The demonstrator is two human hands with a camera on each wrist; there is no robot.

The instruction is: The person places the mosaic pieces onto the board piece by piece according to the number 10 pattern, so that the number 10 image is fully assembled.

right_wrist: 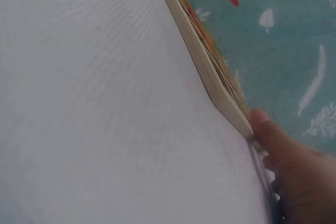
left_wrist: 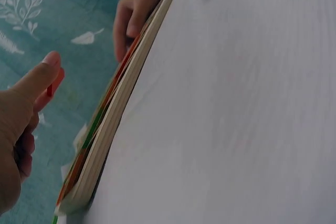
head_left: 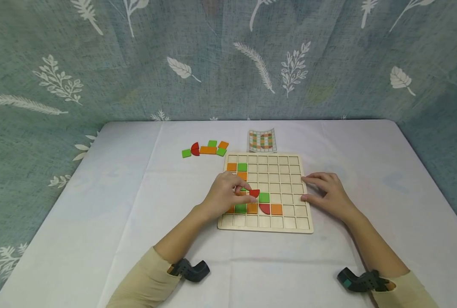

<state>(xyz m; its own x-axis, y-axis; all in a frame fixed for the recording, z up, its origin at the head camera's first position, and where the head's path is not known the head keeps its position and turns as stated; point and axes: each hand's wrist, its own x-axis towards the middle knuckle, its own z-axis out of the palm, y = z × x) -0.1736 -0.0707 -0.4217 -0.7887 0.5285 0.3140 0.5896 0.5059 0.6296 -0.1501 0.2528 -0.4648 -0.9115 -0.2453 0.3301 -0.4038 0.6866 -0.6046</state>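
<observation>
My left hand (head_left: 221,192) pinches a red quarter-round tile (head_left: 254,193) between thumb and fingertips, raised over the wooden grid board (head_left: 286,224). In the left wrist view the same red tile (left_wrist: 56,81) shows at the thumb's tip. Orange and green square tiles fill several cells on the board's left side, partly hidden by that hand. Another red tile (head_left: 264,208) lies in the grid between two orange squares, below a green square (head_left: 264,197). At the board's right edge, the thumb and fingertips of my right hand (head_left: 330,194) touch the rim, fingers extended.
Behind the board's left corner lie loose tiles: green squares, red rounded pieces (head_left: 195,149), an orange bar (head_left: 207,150) and an orange square. A pattern card (head_left: 262,141) with a coloured grid lies just behind the board. White cloth (head_left: 78,214) covers the table.
</observation>
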